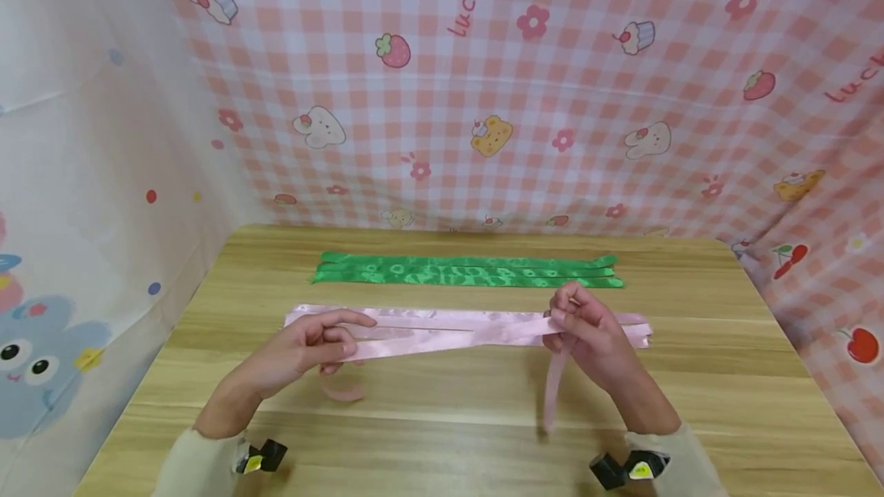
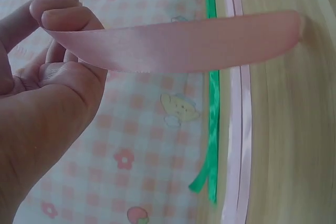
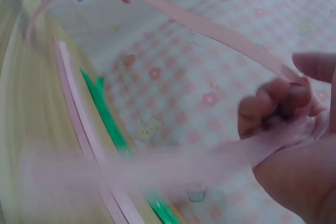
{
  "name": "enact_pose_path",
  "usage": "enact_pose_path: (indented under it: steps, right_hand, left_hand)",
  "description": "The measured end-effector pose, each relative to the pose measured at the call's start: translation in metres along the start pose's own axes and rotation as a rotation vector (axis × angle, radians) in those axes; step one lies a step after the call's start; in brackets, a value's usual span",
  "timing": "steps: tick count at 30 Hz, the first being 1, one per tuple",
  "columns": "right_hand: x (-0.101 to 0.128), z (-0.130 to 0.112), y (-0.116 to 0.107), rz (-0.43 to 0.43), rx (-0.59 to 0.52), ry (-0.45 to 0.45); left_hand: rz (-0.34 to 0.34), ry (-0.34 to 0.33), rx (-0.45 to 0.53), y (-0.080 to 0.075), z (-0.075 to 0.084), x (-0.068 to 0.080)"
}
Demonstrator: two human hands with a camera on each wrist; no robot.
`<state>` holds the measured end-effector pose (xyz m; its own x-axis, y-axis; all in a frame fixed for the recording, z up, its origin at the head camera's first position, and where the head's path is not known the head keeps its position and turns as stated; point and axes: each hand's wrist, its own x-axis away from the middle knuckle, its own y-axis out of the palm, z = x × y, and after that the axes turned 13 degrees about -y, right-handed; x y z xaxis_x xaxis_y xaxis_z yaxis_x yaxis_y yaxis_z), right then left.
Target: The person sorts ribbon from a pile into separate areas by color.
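Over the wooden table, mid-width near the front edge, I stretch a pink ribbon between my hands. My left hand pinches one end, my right hand clenches the other; satin could slip, dropping onto the spare pink strips.

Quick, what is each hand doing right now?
Left hand: pinches the pink ribbon near one end.
Right hand: fingers curled round the same ribbon near its other end.

Left hand pinches pink ribbon; green ribbon on table.
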<state>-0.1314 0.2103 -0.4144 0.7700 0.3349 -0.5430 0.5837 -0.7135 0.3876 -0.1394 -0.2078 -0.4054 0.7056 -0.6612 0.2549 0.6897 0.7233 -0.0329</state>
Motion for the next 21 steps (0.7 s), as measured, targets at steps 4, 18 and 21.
enact_pose_path:
  steps: [4,18,21]
  right_hand:
    - [0.005,-0.007,-0.007,0.057,0.035,-0.003]
    - [0.050,-0.041,-0.056,-0.033,0.417,0.124]
    - [0.057,-0.049,-0.067,-0.062,0.478,0.162]
  left_hand:
    - [0.004,0.018,-0.015,-0.007,-0.001,0.006]
    - [0.327,-0.121,-0.257,-0.031,-0.006,0.026]
    - [0.305,-0.097,-0.251,-0.039,-0.012,0.028]
